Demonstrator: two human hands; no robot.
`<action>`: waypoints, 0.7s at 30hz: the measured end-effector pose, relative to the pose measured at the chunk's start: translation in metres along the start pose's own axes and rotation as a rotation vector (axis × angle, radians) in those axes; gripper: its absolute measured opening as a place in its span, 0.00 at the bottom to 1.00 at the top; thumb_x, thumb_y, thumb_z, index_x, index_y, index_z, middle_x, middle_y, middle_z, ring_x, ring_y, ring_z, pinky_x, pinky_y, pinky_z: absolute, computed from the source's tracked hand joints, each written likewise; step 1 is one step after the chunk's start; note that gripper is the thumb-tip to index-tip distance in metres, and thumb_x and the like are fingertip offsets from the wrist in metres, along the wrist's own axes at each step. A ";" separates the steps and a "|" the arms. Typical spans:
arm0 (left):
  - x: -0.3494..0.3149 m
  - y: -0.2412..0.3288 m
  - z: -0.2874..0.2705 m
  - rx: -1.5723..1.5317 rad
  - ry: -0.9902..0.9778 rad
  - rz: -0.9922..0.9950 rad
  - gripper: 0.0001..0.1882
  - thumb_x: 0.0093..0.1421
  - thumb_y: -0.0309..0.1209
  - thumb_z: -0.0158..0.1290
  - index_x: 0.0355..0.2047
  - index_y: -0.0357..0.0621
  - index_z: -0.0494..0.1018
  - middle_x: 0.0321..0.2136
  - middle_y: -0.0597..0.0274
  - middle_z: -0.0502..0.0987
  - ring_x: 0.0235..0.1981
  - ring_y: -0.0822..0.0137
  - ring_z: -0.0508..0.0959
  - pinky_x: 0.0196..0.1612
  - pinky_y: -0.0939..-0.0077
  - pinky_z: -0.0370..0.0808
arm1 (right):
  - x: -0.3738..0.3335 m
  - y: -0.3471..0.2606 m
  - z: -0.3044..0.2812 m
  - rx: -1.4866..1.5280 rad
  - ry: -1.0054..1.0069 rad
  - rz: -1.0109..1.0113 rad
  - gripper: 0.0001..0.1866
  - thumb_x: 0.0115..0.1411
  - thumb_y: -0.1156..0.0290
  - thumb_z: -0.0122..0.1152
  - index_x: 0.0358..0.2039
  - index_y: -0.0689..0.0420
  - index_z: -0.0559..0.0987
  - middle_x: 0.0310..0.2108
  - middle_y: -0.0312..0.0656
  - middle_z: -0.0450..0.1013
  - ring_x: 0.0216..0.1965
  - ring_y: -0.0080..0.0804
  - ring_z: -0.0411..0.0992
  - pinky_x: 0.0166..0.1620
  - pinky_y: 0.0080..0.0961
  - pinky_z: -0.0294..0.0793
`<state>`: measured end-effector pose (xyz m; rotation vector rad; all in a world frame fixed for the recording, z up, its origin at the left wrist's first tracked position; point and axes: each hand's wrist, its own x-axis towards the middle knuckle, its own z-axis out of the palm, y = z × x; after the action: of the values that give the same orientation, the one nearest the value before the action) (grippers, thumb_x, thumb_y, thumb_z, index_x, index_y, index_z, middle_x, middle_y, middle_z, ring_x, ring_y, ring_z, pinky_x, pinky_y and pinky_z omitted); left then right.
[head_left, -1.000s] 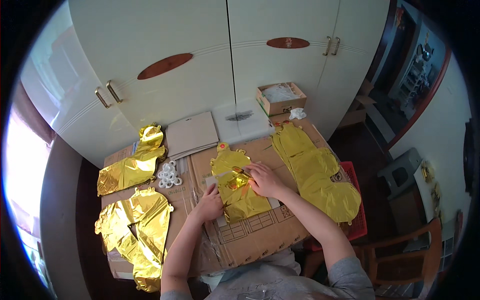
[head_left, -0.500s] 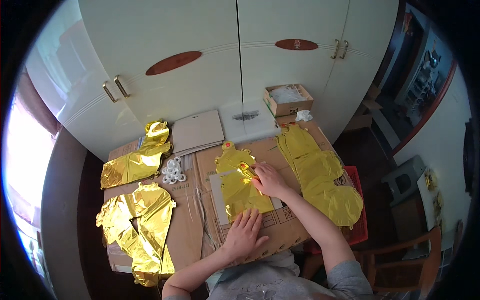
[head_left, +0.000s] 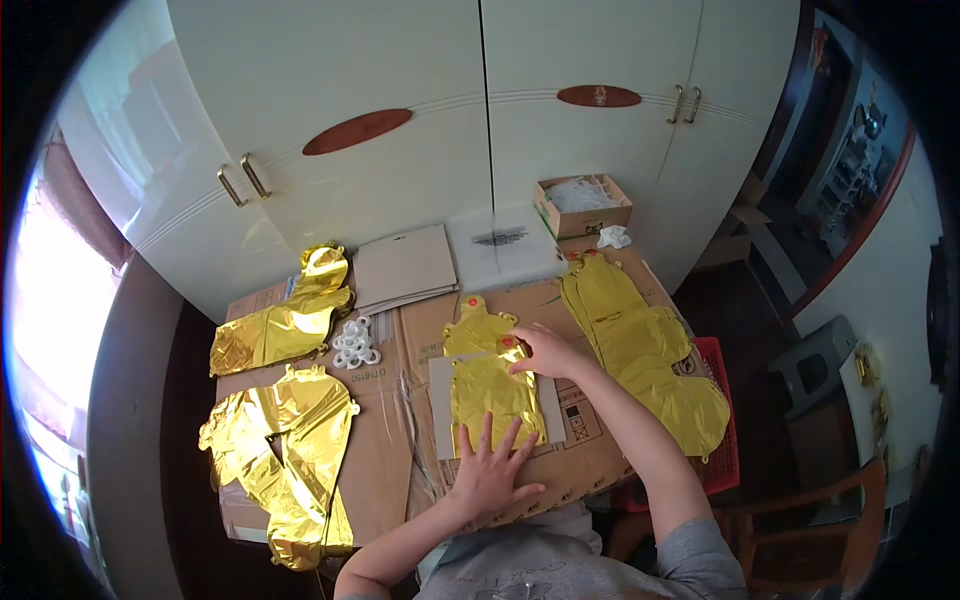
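In front of me a flat gold foil balloon lies on a pale grey card. My left hand is spread open, its fingertips resting on the balloon's near end. At the far end, my right hand has its thumb and fingers closed on the balloon's edge, beside a red spot. Beyond it, partly covered, another gold foil piece shows a tab with a second red spot. I cannot tell whether the two are joined.
Stacked gold foil balloons lie at the right, over a red basket. More foil balloons are on the left, near white rings. Grey cards and an open box stand at the back, before white cupboards.
The folded foil under my right hand has been drawn toward me and now lies flatter. My left hand's fingers have spread wider. The view has shifted slightly.
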<state>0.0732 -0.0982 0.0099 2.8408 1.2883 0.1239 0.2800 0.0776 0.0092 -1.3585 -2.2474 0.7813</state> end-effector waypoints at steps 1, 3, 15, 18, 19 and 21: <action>-0.005 0.005 -0.001 -0.002 -0.013 -0.004 0.46 0.53 0.74 0.41 0.67 0.66 0.59 0.68 0.53 0.55 0.66 0.31 0.51 0.57 0.17 0.46 | -0.003 -0.002 -0.001 0.001 -0.048 -0.016 0.34 0.47 0.58 0.74 0.53 0.55 0.73 0.51 0.49 0.72 0.56 0.48 0.67 0.59 0.39 0.66; -0.013 0.014 -0.001 -0.003 -0.040 -0.009 0.47 0.52 0.75 0.42 0.67 0.68 0.58 0.68 0.53 0.55 0.66 0.28 0.50 0.56 0.15 0.46 | -0.009 0.002 0.002 0.008 -0.081 -0.052 0.34 0.46 0.58 0.74 0.54 0.54 0.73 0.51 0.49 0.72 0.56 0.47 0.68 0.59 0.39 0.67; -0.023 0.028 0.001 -0.028 -0.068 -0.047 0.49 0.47 0.78 0.44 0.67 0.76 0.57 0.68 0.52 0.53 0.65 0.24 0.48 0.52 0.11 0.48 | -0.027 0.008 -0.017 0.428 -0.168 0.205 0.28 0.58 0.69 0.66 0.57 0.59 0.68 0.38 0.42 0.79 0.43 0.28 0.75 0.49 0.26 0.72; -0.024 0.029 -0.003 -0.030 -0.056 -0.062 0.49 0.46 0.77 0.45 0.67 0.76 0.58 0.68 0.54 0.54 0.65 0.26 0.50 0.53 0.13 0.50 | -0.039 0.019 -0.006 0.427 -0.147 0.066 0.26 0.59 0.74 0.62 0.58 0.57 0.67 0.38 0.38 0.77 0.41 0.24 0.74 0.47 0.23 0.72; -0.024 0.029 -0.004 -0.031 -0.056 -0.063 0.49 0.46 0.77 0.45 0.67 0.76 0.58 0.68 0.53 0.54 0.65 0.26 0.50 0.53 0.13 0.50 | -0.043 0.019 -0.004 0.412 -0.109 0.012 0.26 0.59 0.76 0.61 0.58 0.57 0.67 0.38 0.37 0.77 0.40 0.23 0.73 0.46 0.22 0.72; -0.023 0.029 -0.003 -0.034 -0.055 -0.064 0.49 0.46 0.77 0.45 0.67 0.75 0.58 0.68 0.53 0.53 0.65 0.26 0.50 0.53 0.13 0.50 | -0.045 0.015 -0.009 0.484 -0.137 0.146 0.25 0.59 0.78 0.59 0.58 0.56 0.68 0.37 0.36 0.75 0.38 0.22 0.72 0.45 0.21 0.71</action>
<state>0.0796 -0.1351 0.0131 2.7507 1.3510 0.0661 0.3157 0.0458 0.0041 -1.2638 -1.8884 1.3990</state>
